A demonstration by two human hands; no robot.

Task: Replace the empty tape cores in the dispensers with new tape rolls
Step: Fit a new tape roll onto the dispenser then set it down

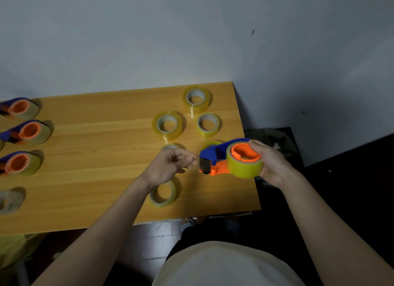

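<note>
My right hand (269, 162) grips a blue and orange tape dispenser (215, 155) by the yellowish tape roll (244, 167) mounted on its orange hub, above the table's right edge. My left hand (170, 166) is at the dispenser's blade end with thumb and fingers pinched together, apparently on the clear tape end. Several loose tape rolls lie on the wooden table (96, 157): one at the back (196, 100), two in the middle (167, 124) (208, 124), one under my left wrist (163, 193).
Three blue and orange dispensers carrying tape stand along the left edge (20, 108) (28, 132) (18, 163). A pale empty core (10, 200) lies at the front left. The table ends just right of my right hand, above dark floor and a dark bin.
</note>
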